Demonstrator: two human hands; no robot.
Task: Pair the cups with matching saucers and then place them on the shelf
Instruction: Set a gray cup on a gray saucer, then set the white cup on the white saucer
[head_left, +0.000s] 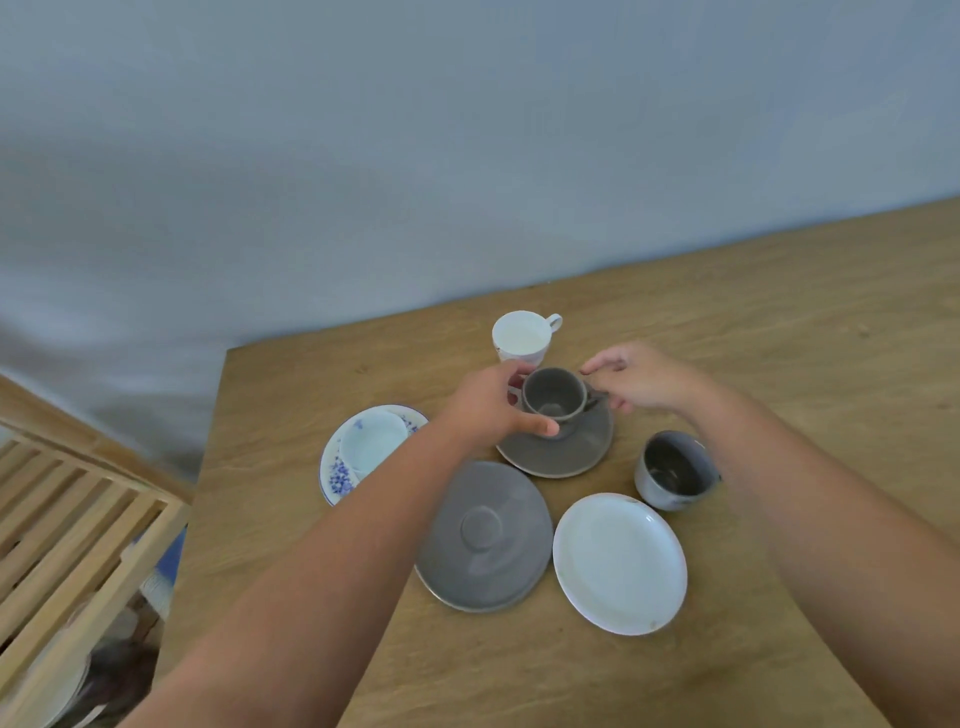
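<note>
A brown-grey cup (553, 397) stands on its matching brown-grey saucer (571, 452) in the middle of the wooden table. My left hand (488, 408) wraps the cup's left side, thumb at its base. My right hand (641, 379) hovers just right of the cup by its handle, fingers apart. A white cup (522, 338) stands behind them. At the left, a blue-flowered cup (371, 441) sits on a flowered saucer (332, 478). A bare grey saucer (485, 535) and a white saucer (621, 564) lie nearer me. A grey-blue cup (675, 470) stands at the right.
A slatted wooden shelf (67, 530) stands at the left, lower than the table (779, 322), with some crockery dimly seen under its slats. The table's left edge runs close to the flowered saucer. A plain wall lies behind.
</note>
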